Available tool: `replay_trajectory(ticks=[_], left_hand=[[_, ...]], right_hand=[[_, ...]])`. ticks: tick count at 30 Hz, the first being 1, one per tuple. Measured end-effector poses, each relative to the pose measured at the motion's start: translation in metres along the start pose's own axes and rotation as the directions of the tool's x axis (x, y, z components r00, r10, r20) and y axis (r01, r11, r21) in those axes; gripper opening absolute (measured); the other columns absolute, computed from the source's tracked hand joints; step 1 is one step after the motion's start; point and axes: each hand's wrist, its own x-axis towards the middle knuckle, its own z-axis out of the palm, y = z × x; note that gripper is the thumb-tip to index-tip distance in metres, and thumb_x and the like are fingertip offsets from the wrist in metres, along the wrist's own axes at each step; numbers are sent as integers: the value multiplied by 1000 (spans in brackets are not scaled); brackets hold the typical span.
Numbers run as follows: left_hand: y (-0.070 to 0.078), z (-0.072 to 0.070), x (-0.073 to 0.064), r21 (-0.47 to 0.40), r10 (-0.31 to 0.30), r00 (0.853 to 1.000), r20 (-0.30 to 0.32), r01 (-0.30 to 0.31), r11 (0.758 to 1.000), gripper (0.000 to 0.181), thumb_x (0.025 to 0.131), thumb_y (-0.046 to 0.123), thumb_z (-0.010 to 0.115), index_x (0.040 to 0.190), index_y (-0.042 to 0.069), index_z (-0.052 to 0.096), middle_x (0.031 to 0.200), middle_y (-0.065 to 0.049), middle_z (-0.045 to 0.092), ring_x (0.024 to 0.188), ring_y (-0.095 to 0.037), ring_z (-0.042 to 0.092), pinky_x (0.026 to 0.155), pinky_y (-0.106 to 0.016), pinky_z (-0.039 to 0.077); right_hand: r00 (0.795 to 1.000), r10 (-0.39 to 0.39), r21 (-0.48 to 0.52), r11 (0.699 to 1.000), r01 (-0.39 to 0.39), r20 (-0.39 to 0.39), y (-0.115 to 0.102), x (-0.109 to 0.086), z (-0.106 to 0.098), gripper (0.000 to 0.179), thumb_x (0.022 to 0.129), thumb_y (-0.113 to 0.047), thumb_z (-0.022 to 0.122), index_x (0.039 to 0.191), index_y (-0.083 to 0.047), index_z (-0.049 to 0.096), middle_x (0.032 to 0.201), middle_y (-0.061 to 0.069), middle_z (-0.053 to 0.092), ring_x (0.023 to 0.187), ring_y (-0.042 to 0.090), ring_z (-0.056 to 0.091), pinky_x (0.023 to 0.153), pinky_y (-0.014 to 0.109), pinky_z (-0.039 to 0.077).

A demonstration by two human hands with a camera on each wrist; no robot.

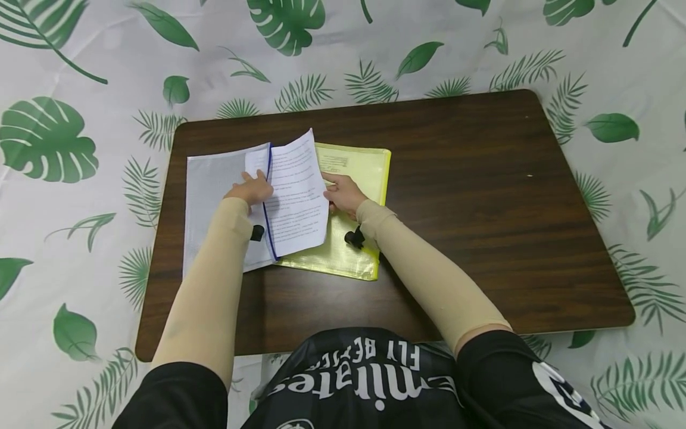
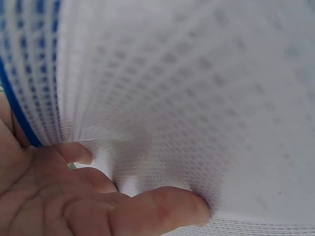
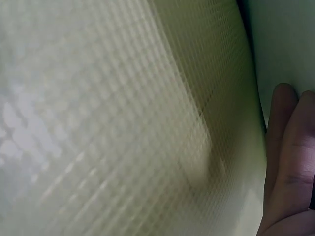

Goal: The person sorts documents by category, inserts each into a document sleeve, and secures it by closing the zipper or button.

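Note:
A white mesh pouch (image 1: 211,179) with a blue edge strip lies at the left of the table. Printed sheets of paper (image 1: 297,196) stick out past its blue edge, their text side up. My left hand (image 1: 250,189) grips the pouch at that edge; in the left wrist view, the fingers (image 2: 160,211) dent the mesh. At the right border of the sheets, my right hand (image 1: 344,193) pinches the paper between thumb and fingers. Below the paper lies a yellow mesh pouch (image 1: 356,256), partly covered, its weave filling much of the right wrist view.
The dark wooden table (image 1: 482,208) reaches far to the right of both pouches. Around it spreads a white cloth (image 1: 107,119) printed with green leaves. A small black camera mount (image 1: 355,237) sits on the right wrist, over the yellow pouch.

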Motion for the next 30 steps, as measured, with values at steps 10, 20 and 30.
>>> replay_trajectory(ticks=[10, 20, 30], left_hand=[[1, -1, -1, 26, 30, 999, 12, -31, 999, 73, 102, 21, 22, 157, 13, -25, 156, -25, -37, 141, -62, -20, 95, -54, 51], [0, 0, -2, 67, 51, 999, 17, -52, 996, 69, 104, 21, 18, 156, 8, -25, 157, -29, -33, 143, -65, -1, 109, -57, 38], [3, -1, 0, 16, 90, 994, 61, -91, 996, 66, 105, 20, 13, 154, 9, -30, 155, -26, -39, 140, -52, 34, 89, -46, 56]], right_hand=[[1000, 6, 10, 1000, -6, -9, 0, 4, 5, 67, 102, 7, 49, 161, -20, 33, 129, 23, 65, 72, 18, 67, 54, 27, 51], [999, 11, -12, 1000, -11, 46, -21, -6, 3, 73, 101, 14, 43, 163, -21, 25, 137, 25, 60, 70, 19, 66, 56, 35, 48], [996, -27, -44, 999, 31, 79, -22, 2, 4, 72, 101, 16, 40, 161, -21, 29, 135, 23, 62, 79, 20, 67, 59, 37, 42]])
